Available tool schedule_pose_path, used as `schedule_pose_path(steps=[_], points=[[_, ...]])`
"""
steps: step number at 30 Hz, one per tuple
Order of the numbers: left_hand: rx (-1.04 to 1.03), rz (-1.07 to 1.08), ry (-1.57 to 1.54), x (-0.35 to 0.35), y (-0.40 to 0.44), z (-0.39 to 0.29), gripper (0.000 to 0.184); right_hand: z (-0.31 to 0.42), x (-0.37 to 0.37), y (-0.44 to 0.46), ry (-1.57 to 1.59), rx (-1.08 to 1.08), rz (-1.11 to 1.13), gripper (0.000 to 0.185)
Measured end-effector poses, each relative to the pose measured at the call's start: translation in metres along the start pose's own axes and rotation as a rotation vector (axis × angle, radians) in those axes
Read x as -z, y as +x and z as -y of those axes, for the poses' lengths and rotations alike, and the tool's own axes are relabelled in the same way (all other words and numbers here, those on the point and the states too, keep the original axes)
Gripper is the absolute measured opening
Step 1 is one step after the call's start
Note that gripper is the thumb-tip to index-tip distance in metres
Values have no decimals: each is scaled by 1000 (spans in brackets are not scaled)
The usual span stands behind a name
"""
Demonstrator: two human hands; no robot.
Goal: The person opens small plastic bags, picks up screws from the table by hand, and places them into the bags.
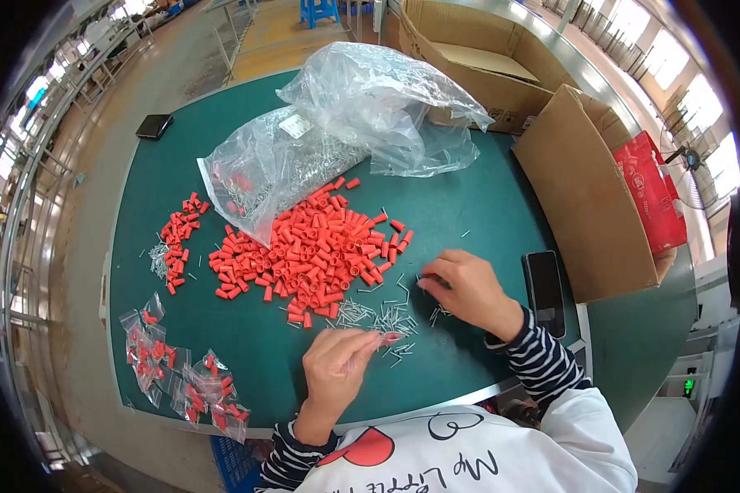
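My left hand (pixel 335 360) is closed on a small clear plastic bag (pixel 391 338), with something red showing at its end by my fingertips. To the right, my right hand (pixel 470 289) is bent with thumb and fingers pinched together above the green tabletop. Whatever is in that pinch is too small to make out. Loose silver screws or pins (pixel 393 319) lie scattered between my hands. A large heap of red plastic caps (pixel 316 251), hollow at one end, spreads just beyond them.
Filled small bags (pixel 210 390) lie at the front left, near a smaller pile of red caps (pixel 181 234). Large clear bags (pixel 304 152) of metal pieces lie at the back. A phone (pixel 544 292) and cardboard boxes (pixel 580 197) stand right. A dark flat object (pixel 154 126) lies far left.
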State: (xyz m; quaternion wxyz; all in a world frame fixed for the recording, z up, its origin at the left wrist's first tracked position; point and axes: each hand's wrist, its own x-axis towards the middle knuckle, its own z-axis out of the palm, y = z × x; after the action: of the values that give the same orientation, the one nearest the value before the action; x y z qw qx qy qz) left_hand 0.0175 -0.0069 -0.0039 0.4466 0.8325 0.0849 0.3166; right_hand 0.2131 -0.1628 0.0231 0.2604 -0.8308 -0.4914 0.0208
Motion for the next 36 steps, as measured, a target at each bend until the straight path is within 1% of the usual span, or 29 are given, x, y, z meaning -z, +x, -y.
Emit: schedule_pose_path(steps=[2, 5, 8, 11, 14, 17, 21, 27, 36], points=[[7, -5, 5, 1, 0, 1, 16, 1, -12, 5, -77, -1, 50, 11], [4, -7, 9, 2, -1, 2, 17, 2, -16, 8, -262, 61, 154, 9], [-3, -2, 1, 1, 0, 2, 17, 1, -22, 7, -329, 169, 67, 7], [-2, -8, -1, 0, 0, 1, 18, 10, -6, 2, -122, 99, 96, 8], [12, -6, 5, 1, -1, 0, 19, 31, 16, -6, 289, 105, 140, 11], [7, 11, 19, 0, 0, -1, 19, 46, 24, -10, 289, 262, 89, 14], [2, 12, 16, -1, 0, 0, 19, 55, 22, -12, 206, 362, 64, 15], [-16, 6, 16, -1, -1, 0, 17, 59, 20, -11, 124, 406, 106, 12], [-20, 10, 21, -2, -1, 1, 18, 60, 18, -9, 132, 403, 136, 12]])
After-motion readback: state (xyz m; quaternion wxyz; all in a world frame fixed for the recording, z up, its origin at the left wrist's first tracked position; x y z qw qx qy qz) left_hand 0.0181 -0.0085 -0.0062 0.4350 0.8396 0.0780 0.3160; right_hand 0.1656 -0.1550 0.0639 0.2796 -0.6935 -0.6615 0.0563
